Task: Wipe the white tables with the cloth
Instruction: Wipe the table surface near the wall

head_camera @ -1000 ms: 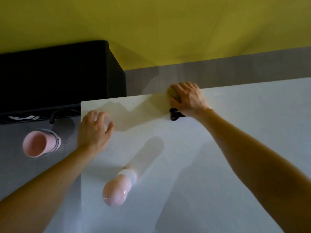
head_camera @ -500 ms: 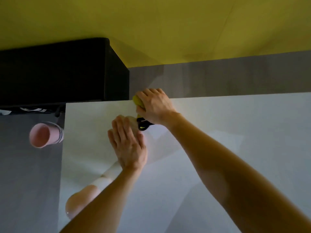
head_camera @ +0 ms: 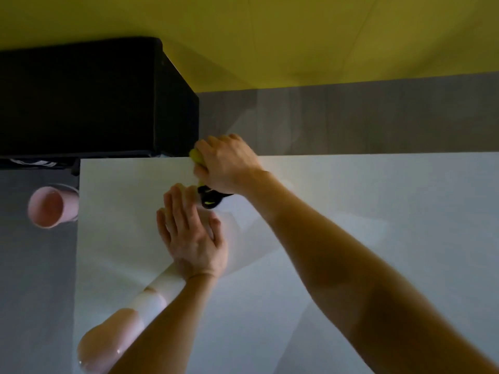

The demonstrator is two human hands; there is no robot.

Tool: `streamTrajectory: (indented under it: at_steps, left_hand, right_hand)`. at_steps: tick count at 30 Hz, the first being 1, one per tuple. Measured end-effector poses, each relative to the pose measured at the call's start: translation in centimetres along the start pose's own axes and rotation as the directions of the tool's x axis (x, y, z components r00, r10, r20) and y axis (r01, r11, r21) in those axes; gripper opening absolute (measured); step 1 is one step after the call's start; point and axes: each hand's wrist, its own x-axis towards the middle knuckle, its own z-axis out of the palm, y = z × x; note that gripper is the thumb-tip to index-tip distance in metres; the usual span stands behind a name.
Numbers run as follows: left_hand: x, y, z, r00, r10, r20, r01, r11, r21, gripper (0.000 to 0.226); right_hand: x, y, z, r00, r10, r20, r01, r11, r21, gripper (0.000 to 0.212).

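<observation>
The white table fills the lower right of the head view. My right hand grips a bunched yellow cloth with a black part and presses it on the table at its far edge. My left hand lies flat on the tabletop with straight fingers, just in front of the right hand and close to the cloth's black part. Most of the cloth is hidden under my right hand.
A black box-like unit stands behind the table's far left corner. A pink cup sits left of the table's edge over grey floor. A pink and white bottle-like object lies on the table near my left forearm. Yellow wall behind.
My right hand has slid the cloth left along the table's far edge. My left hand has moved from the table's left side to the middle and now lies flat near the right hand.
</observation>
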Motion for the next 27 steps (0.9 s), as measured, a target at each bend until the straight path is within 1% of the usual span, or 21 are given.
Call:
streamTrajectory:
  at_steps: [2,5,7,10,12,13,14,17,19,21,22,23,25,26,27]
  left_hand:
    - [-0.1,0.2,0.0,1.0,-0.002,-0.02,0.002,1.0,0.001,0.068]
    - [0.0,0.1,0.0,1.0,0.013,-0.016,-0.013,1.0,0.002,0.066]
    - [0.1,0.2,-0.1,1.0,0.012,-0.002,-0.012,1.0,0.005,0.066]
    - [0.2,0.1,-0.1,1.0,0.01,0.013,-0.01,1.0,-0.007,0.067]
    - [0.2,0.0,-0.1,1.0,0.013,0.016,-0.013,1.0,0.004,0.068]
    - [0.2,0.0,-0.1,1.0,0.013,0.023,-0.013,1.0,0.006,0.069]
    - [0.2,0.0,-0.1,1.0,0.013,0.026,-0.013,1.0,0.006,0.07]
    - [0.2,-0.3,0.3,0.999,0.032,-0.002,-0.032,0.999,0.019,0.069]
    - [0.1,-0.6,0.4,0.999,0.034,-0.012,-0.034,0.999,0.025,0.069]
    - [0.1,-0.5,0.5,0.999,0.038,-0.025,-0.037,0.999,0.033,0.07]
    - [0.1,-0.5,0.5,0.999,0.04,-0.034,-0.039,0.999,0.034,0.07]
    - [0.1,-0.5,0.5,0.998,0.044,-0.039,-0.042,0.999,0.032,0.07]
    - [0.3,-0.5,0.3,0.999,0.045,-0.019,-0.045,0.999,0.015,0.072]
    - [0.2,-0.3,0.1,0.999,0.039,0.0,-0.039,0.999,0.006,0.072]
    - [0.2,-0.2,0.0,0.999,0.034,0.016,-0.034,0.999,-0.002,0.073]
  right_hand:
    - [1.0,-1.3,0.7,1.0,-0.024,-0.004,0.024,0.999,0.036,0.037]
    - [-4.5,3.2,-0.1,0.988,0.032,-0.15,-0.021,0.997,0.068,0.039]
    - [-10.4,8.8,-1.9,0.957,0.153,-0.247,-0.144,0.988,0.051,0.037]
    - [-18.3,16.0,-5.6,0.898,0.337,-0.282,-0.352,0.936,-0.003,0.03]
    - [-19.2,16.4,-5.8,0.831,0.457,-0.317,-0.492,0.87,-0.036,0.026]
    - [-18.1,15.0,-5.2,0.81,0.49,-0.323,-0.53,0.847,-0.042,0.025]
    - [-16.2,13.0,-4.3,0.816,0.486,-0.313,-0.522,0.852,-0.038,0.027]
    - [-7.8,5.2,-1.3,0.913,0.315,-0.259,-0.335,0.941,-0.038,0.042]
    - [-3.1,0.6,0.0,0.944,0.251,-0.214,-0.262,0.965,-0.025,0.041]
    - [-1.5,-1.4,0.9,0.963,0.206,-0.175,-0.212,0.977,-0.014,0.037]
    - [-1.7,-1.0,1.1,0.968,0.181,-0.174,-0.183,0.983,0.009,0.036]
    - [-2.6,0.2,1.1,0.963,0.165,-0.214,-0.158,0.986,0.049,0.035]
    - [-7.1,4.9,0.4,0.927,0.172,-0.333,-0.147,0.984,0.101,0.029]
    - [-10.0,8.0,-0.6,0.904,0.204,-0.375,-0.183,0.979,0.092,0.025]
    - [-13.4,11.5,-2.0,0.889,0.245,-0.388,-0.235,0.969,0.074,0.024]
